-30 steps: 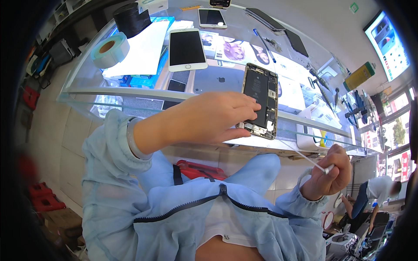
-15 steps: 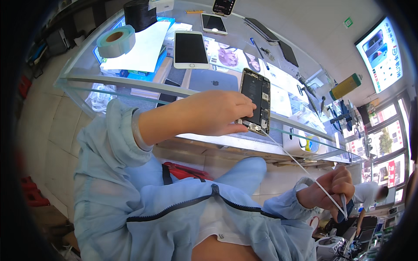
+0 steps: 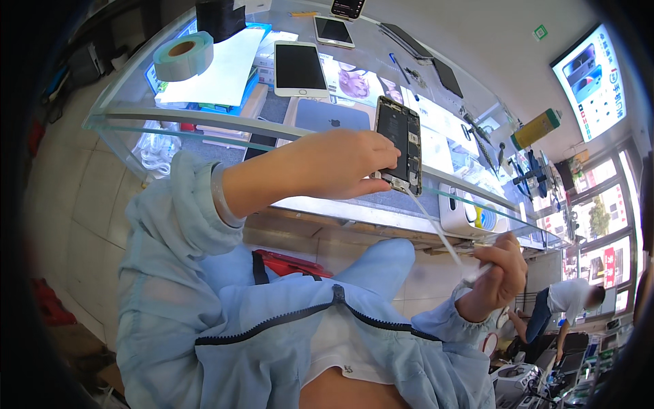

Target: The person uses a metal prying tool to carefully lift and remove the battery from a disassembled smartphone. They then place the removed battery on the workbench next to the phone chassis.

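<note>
An opened phone [image 3: 398, 143] with its black battery and inner parts bare lies at the front of the glass counter. My left hand [image 3: 351, 163] presses on it, thumb at the lower edge and fingers over the battery. From the phone's bottom end a white stretchy adhesive strip [image 3: 436, 228] runs down to the right. My right hand [image 3: 501, 273] is closed in front of the counter, off to the right, gripping thin tweezers [image 3: 479, 273] where the strip ends. Motion blurs the tweezers' tips.
On the glass counter [image 3: 231, 121] sit a white phone [image 3: 300, 69], another phone [image 3: 334, 31], a tape roll [image 3: 182, 56] and white paper [image 3: 221, 75]. Hand tools and a green-yellow cylinder [image 3: 536, 129] stand at the right. Another person [image 3: 569, 300] bends over at far right.
My right hand has moved up and left, nearer the phone, with the tweezers. The visible strip span is shorter. My left hand stays on the phone.
</note>
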`<state>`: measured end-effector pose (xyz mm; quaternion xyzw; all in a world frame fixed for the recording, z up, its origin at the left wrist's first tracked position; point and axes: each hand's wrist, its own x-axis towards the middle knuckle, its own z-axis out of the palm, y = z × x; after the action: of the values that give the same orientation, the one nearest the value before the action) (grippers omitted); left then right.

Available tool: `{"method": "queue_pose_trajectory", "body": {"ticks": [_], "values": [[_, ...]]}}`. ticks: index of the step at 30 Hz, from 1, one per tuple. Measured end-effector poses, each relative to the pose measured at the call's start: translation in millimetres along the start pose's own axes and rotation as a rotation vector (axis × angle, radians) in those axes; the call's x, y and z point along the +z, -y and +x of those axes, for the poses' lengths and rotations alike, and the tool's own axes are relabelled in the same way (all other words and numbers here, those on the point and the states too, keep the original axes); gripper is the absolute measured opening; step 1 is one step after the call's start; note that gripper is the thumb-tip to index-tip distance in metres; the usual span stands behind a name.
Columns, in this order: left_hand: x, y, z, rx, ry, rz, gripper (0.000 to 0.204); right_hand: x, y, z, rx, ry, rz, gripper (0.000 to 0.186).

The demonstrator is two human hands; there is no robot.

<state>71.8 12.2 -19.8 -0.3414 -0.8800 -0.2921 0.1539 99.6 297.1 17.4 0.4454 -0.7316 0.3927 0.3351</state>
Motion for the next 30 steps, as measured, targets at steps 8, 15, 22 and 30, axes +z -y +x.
{"method": "queue_pose_trajectory", "body": {"ticks": [8, 15, 22, 30], "values": [[2, 2, -1, 0.053, -0.029, 0.011, 0.031, 37, -33, -13, 0.160, 0.126, 0.285, 0.021], [2, 3, 0, 0.072, -0.028, 0.004, 0.032, 34, -31, -5, 0.290, 0.296, 0.077, 0.023], [1, 3, -1, 0.059, -0.032, 0.017, 0.033, 36, -37, -4, 0.170, 0.265, 0.049, 0.018], [0, 3, 1, 0.075, -0.023, 0.037, 0.033, 35, -28, -5, 0.406, 0.400, 0.093, 0.020]]}}
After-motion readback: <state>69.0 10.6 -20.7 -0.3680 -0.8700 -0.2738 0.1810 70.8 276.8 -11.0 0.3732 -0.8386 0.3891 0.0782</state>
